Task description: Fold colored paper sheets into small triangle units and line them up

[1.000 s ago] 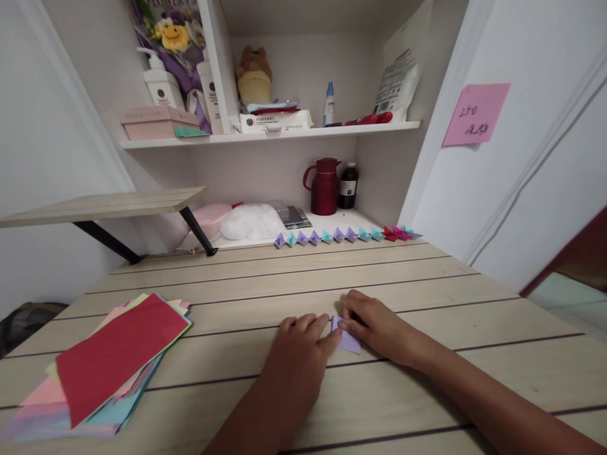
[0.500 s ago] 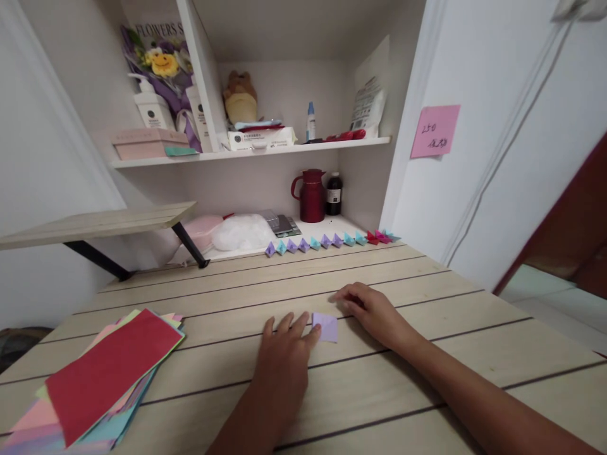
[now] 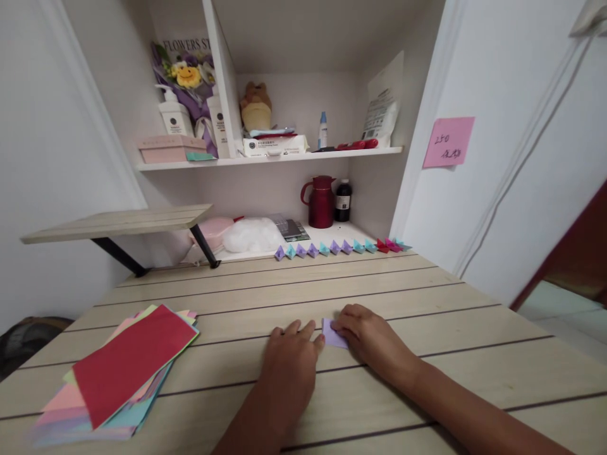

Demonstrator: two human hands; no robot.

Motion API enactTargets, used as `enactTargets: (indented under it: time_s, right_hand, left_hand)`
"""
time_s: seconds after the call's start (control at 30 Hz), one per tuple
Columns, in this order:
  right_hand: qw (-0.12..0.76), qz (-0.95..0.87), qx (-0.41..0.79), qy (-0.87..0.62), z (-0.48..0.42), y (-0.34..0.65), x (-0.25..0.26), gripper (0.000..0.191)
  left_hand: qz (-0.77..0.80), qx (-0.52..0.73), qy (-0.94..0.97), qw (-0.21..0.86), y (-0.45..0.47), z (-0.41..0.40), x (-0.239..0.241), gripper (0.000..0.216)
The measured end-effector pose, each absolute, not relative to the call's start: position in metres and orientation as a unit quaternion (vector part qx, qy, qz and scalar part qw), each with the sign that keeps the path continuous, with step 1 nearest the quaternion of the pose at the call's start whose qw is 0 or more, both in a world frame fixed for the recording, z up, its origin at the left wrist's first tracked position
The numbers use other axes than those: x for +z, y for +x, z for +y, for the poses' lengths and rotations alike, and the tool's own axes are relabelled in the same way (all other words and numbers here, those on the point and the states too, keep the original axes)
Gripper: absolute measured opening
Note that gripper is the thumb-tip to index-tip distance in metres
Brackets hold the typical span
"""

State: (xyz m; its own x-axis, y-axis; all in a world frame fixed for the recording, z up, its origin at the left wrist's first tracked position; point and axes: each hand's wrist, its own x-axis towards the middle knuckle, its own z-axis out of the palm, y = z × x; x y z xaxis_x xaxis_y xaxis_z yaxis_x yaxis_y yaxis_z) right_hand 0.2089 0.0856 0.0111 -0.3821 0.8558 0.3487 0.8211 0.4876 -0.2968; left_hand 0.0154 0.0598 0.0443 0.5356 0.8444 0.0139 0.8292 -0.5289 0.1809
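A small purple square of folding paper [image 3: 334, 335] lies flat on the wooden tabletop. My right hand [image 3: 367, 332] covers its right side, fingertips together and closed on the paper. Just left of the sheet, my left hand [image 3: 290, 354] rests on the boards with its fingers spread, the thumb tip at the paper's left edge. Part of the sheet is hidden under my right fingers. Along the far edge of the table runs a row of small folded paper boats [image 3: 336, 247] in purple, turquoise, red and pink.
A fanned stack of coloured paper [image 3: 135, 366], red on top, lies at the left. Behind it stands a small raised wooden shelf [image 3: 118, 221] on black legs. Past the boats are a red jug [image 3: 321, 203], a dark bottle [image 3: 343, 201] and a white plastic bag [image 3: 253, 236].
My right hand has moved left and down onto the purple paper's right side. My left thumb has drawn back from over the sheet to its edge. The camera view has shifted slightly.
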Motion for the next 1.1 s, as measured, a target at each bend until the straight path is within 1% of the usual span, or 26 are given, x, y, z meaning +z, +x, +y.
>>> enactTargets:
  time_s: [0.1,0.17,0.2,0.27,0.3,0.37,0.4,0.53,0.7,0.9,0.97,1.1]
  right_hand:
    - [0.264,-0.810,0.102,-0.514,0.093,0.209,0.013,0.023]
    - [0.265,-0.789,0.132,-0.538,0.100,0.208,0.012,0.022]
    - [0.262,-0.783,0.140,-0.546,0.103,0.207,0.011,0.019]
    - [0.258,-0.783,0.146,-0.547,0.107,0.207,0.009,0.007]
    - [0.259,-0.786,0.147,-0.542,0.109,0.208,0.008,0.008]
    - [0.259,-0.791,0.156,-0.531,0.109,0.209,0.007,0.021]
    - [0.257,-0.793,0.165,-0.527,0.109,0.210,0.008,0.024]
    - [0.245,-0.794,0.213,-0.514,0.108,0.214,0.010,0.018]
    - [0.269,-0.789,0.272,-0.480,0.110,0.224,0.009,0.007]
    - [0.280,-0.792,0.295,-0.457,0.104,0.228,0.017,0.004]
    - [0.283,-0.787,0.296,-0.461,0.102,0.228,0.020,0.005]
    - [0.297,-0.782,0.291,-0.465,0.101,0.226,0.019,0.004]
  left_hand:
    - [0.476,0.055,0.876,0.053,0.015,0.059,0.045,0.047]
    - [0.476,0.051,0.877,0.049,0.016,0.059,0.044,0.047]
    - [0.478,0.051,0.876,0.050,0.017,0.059,0.044,0.047]
    - [0.481,0.058,0.874,0.051,0.018,0.060,0.044,0.047]
    - [0.482,0.063,0.872,0.053,0.019,0.060,0.044,0.046]
    - [0.486,0.073,0.869,0.056,0.020,0.060,0.044,0.044]
    - [0.489,0.075,0.867,0.059,0.021,0.060,0.043,0.042]
    - [0.491,0.099,0.863,0.064,0.018,0.065,0.036,0.039]
    - [0.489,0.152,0.858,0.046,0.011,0.076,0.016,0.044]
    - [0.532,0.224,0.813,0.082,0.015,0.081,0.012,0.030]
    - [0.521,0.238,0.814,0.097,0.017,0.082,0.013,0.032]
    - [0.451,0.243,0.851,0.118,0.024,0.080,0.010,0.043]
